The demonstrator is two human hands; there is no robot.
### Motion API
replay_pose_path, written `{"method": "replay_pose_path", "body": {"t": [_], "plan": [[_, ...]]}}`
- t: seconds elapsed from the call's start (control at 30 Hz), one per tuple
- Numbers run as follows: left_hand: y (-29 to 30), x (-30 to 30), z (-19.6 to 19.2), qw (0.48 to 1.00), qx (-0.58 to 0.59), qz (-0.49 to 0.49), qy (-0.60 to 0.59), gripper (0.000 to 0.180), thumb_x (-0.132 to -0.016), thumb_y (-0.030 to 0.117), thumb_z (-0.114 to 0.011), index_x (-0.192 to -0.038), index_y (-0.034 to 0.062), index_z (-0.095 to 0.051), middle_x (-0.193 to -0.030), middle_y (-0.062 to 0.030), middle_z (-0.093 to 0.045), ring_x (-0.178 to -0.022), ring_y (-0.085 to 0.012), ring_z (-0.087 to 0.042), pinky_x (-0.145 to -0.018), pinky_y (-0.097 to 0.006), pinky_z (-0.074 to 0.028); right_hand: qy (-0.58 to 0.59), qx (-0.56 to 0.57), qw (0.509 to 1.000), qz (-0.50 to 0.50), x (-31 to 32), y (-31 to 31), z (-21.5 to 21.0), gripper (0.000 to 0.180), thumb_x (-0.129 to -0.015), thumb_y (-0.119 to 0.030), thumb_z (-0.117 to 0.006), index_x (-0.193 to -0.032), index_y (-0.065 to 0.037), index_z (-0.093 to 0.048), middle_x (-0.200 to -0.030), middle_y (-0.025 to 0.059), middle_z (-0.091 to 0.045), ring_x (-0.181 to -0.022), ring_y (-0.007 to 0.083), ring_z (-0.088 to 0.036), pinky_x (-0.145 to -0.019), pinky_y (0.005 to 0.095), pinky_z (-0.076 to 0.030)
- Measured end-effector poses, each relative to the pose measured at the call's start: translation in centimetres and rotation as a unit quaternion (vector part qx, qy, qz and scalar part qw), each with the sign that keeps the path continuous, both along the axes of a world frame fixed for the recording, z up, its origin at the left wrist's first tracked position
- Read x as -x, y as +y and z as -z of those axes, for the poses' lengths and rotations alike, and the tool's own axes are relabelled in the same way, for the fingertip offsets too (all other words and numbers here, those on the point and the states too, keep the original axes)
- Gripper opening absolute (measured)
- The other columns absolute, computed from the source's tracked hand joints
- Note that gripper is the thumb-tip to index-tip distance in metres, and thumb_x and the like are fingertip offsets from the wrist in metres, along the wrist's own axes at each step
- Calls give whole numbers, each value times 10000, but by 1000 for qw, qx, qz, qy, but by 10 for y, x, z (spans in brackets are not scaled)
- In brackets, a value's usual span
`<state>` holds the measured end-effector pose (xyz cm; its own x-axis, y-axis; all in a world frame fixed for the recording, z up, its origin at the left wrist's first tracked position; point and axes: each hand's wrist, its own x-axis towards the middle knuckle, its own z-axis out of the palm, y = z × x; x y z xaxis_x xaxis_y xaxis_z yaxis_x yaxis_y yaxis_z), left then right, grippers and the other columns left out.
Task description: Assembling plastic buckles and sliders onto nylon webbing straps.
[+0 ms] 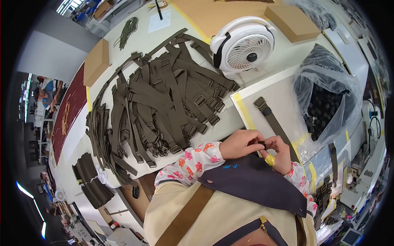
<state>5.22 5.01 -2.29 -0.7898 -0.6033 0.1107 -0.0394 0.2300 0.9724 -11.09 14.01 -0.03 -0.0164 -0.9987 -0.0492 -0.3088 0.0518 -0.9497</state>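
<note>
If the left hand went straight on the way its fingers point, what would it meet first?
The left hand would likely meet the right hand first: their fingertips sit close together around a small dark piece. Depth is unclear, so I can't tell whether they touch.

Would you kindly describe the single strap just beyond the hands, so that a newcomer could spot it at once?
From the white fan, look down and right to the pale board edged with yellow tape. There, a dark olive strap slants from its rectangular buckle toward the right hand. Unlike the straps in the big pile, it lies flat by itself.
</note>
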Motion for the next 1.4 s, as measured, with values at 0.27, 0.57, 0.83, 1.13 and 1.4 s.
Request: {"method": "replay_pose_path", "body": {"t": [0.27,0.57,0.83,1.13,1.4], "plan": [[4,-10,17,999,-38,14,-23,184,-783,185,-604,-776,20,-521,-674,-106,-572,-582,-228,-564,-534,-315,-434,-140,-133,981,-23,-4,-4,25,263,-769,0,-626,-986,21,-479,-810,67,-587,-746,92,-569,-656,234,-466],[-188,-142,77,799,330,-443,-237,143,-765,50,-544,-904,27,-569,-782,-142,-595,-724,-293,-594,-647,-364,-472,-45,-128,990,-47,-6,-6,37,164,-771,-74,-655,-867,19,-561,-680,10,-544,-596,53,-486,-547,200,-413],[-151,-176,53,790,466,-31,-398,280,-600,-1,-573,-851,122,-596,-1069,-86,-510,-1091,-271,-417,-897,-397,-348,-136,-204,969,41,19,7,37,177,-766,-63,-647,-895,16,-556,-747,13,-577,-652,52,-526,-608,198,-427],[-134,-156,56,682,534,119,-486,146,-719,186,-544,-810,152,-654,-927,-47,-531,-1019,-209,-444,-956,-405,-278,-76,-152,985,5,7,-1,33,244,-756,-139,-680,-910,9,-561,-708,2,-543,-633,60,-489,-592,208,-421],[-154,-153,38,670,472,208,-534,195,-619,173,-695,-797,151,-619,-879,-18,-577,-944,-192,-496,-892,-369,-332,-115,-145,982,44,10,10,39,230,-761,-135,-676,-900,3,-556,-692,-7,-549,-627,51,-486,-582,201,-418]]}}
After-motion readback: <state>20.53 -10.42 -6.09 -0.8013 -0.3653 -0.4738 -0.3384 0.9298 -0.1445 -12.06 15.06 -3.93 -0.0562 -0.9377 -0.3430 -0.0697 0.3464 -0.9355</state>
